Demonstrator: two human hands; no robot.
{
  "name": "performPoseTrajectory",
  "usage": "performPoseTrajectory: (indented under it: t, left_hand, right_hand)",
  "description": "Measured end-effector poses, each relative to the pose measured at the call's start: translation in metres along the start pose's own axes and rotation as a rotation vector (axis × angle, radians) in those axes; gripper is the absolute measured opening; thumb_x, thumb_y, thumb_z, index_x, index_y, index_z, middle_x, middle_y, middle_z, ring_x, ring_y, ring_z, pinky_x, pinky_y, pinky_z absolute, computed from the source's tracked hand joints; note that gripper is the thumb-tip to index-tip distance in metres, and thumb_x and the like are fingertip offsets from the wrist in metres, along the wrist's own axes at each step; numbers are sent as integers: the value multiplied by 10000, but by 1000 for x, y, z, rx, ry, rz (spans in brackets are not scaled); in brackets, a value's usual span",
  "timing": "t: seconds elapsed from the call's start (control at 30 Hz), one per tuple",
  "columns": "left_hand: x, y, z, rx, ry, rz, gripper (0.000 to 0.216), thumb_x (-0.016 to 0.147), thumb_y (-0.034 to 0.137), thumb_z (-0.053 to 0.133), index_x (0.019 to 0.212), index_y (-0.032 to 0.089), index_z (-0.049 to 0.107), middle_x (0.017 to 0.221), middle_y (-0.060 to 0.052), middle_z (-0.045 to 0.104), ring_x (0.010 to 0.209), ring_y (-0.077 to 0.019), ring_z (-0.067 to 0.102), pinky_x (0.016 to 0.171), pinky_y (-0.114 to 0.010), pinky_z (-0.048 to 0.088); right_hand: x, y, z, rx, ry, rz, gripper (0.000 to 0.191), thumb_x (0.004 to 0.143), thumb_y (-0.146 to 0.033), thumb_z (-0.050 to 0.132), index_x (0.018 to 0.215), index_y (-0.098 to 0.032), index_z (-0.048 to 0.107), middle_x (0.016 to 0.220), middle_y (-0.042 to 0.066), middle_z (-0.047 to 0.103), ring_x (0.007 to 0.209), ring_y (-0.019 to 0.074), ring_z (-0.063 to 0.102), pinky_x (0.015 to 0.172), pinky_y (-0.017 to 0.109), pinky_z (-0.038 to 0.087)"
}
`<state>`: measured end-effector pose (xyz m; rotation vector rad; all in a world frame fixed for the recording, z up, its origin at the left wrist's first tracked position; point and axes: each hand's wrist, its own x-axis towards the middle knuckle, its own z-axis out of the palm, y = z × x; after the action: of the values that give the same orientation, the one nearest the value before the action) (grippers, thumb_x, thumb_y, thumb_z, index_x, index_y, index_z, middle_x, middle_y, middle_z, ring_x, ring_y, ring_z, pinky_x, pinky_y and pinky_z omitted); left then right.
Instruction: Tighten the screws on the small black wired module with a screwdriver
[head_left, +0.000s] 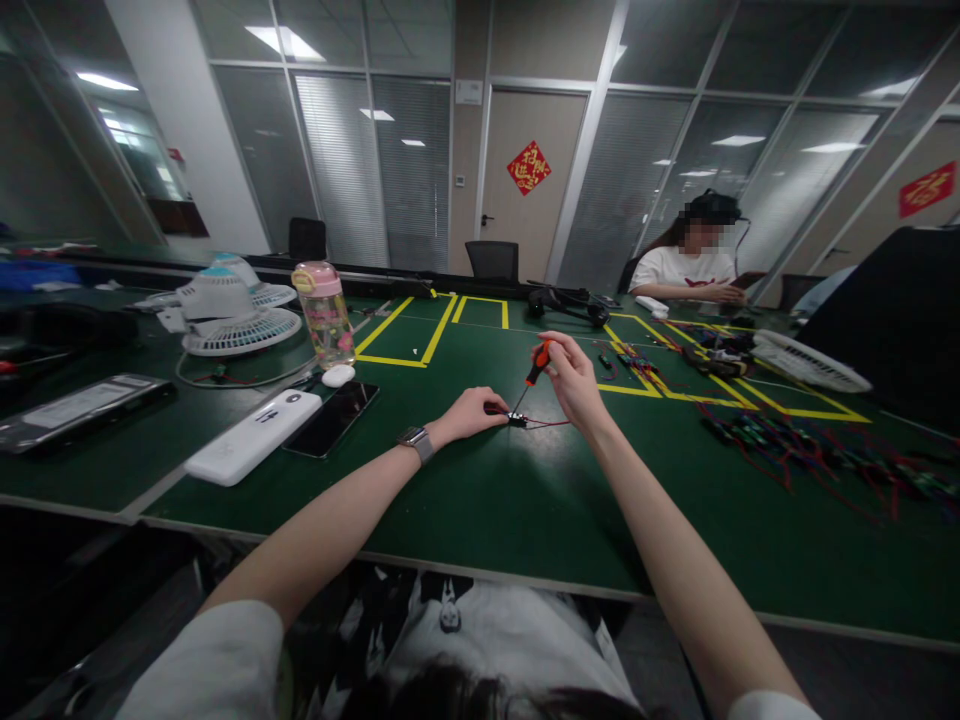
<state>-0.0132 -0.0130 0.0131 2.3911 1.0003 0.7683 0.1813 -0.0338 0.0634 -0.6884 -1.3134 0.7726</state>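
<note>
In my right hand (576,378) is a screwdriver (537,364) with an orange and black handle, held by the fingers near its top. Its thin shaft slants down to a small black terminal block (517,420) on the green table. My left hand (474,414), with a watch on the wrist, pinches the block from its left side. Thin red and dark wires (549,424) run from the block to the right, passing beneath my right hand. Whether the screwdriver's tip sits in a screw is too small to tell.
Left of my hands lie a dark phone (334,420), a white power bank (255,437), a drink bottle (324,315) and white fans (240,310). Tangled wired parts (817,450) spread at the right. Yellow tape (427,362) marks the table (450,510). Another person (694,260) sits across it.
</note>
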Motion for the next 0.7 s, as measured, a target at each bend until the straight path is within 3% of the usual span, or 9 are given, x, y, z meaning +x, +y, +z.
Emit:
performPoseTrajectory:
  t: [0.13, 0.3, 0.4, 0.57, 0.7]
  left_hand:
    - [1, 0, 0, 14, 3, 0, 143, 862, 261, 750, 961, 184, 818, 984, -65, 762, 931, -212, 684, 860, -296, 505]
    - [1, -1, 1, 10, 3, 7, 162, 867, 260, 748, 981, 168, 815, 987, -71, 761, 930, -210, 691, 852, -288, 506]
    - [1, -1, 2, 7, 6, 14, 154, 868, 252, 750, 979, 167, 814, 984, -72, 758, 929, -210, 690, 853, -290, 504]
    - [1, -2, 2, 8, 11, 14, 138, 862, 254, 756, 964, 180, 813, 974, -64, 755, 922, -209, 685, 858, -299, 505]
    - [1, -1, 1, 6, 4, 4, 139, 866, 253, 752, 967, 181, 814, 983, -65, 756, 916, -208, 678, 851, -304, 505]
  right_hand:
    - [0, 0, 2, 100, -16, 68, 354, 826, -577, 716, 1013, -281, 669, 901, 13, 705, 849, 176, 669, 794, 325, 554]
    - [-1, -1, 5, 70, 44, 16, 339, 770, -560, 789, 883, -258, 685, 771, -23, 620, 720, 139, 585, 667, 260, 512]
    - [-2, -2, 5, 12, 17, -12, 341, 791, -566, 776, 921, -261, 698, 721, -25, 601, 714, 150, 579, 645, 262, 502]
    - [-1, -3, 4, 61, -53, 28, 398, 812, -611, 744, 1032, -285, 680, 881, 11, 711, 857, 182, 673, 781, 319, 553]
    - [-1, -2, 5, 99, -34, 40, 387, 811, -618, 735, 977, -277, 661, 889, 17, 713, 854, 185, 678, 750, 317, 558]
